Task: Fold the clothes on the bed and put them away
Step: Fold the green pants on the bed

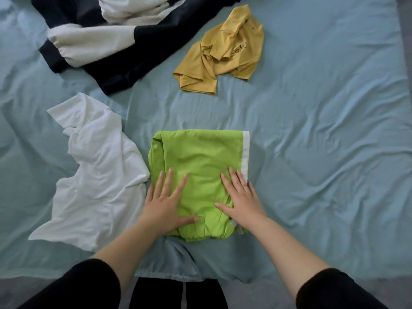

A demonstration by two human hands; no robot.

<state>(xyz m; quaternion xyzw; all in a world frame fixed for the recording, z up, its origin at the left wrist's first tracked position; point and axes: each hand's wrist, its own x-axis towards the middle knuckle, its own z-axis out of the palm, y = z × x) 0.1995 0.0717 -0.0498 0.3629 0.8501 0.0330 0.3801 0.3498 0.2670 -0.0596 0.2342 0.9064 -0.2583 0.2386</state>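
A lime-green garment (198, 157) with a white strip along its right edge lies folded into a rectangle on the bed's near middle. My left hand (166, 202) presses flat on its lower left part, fingers spread. My right hand (242, 197) lies flat on its lower right part, beside the white strip. Neither hand grips the cloth. A crumpled white shirt (95, 175) lies just left of the green one. A rumpled mustard-yellow shirt (223, 54) sits further back. A dark navy and white garment (107, 41) sprawls at the back left.
The bed is covered by a wrinkled light-blue sheet (323, 141), bare on the right half. Its near edge runs along the bottom of the view, with grey floor (256, 295) and my dark-clothed legs below it. A grey strip (406, 52) borders the far right.
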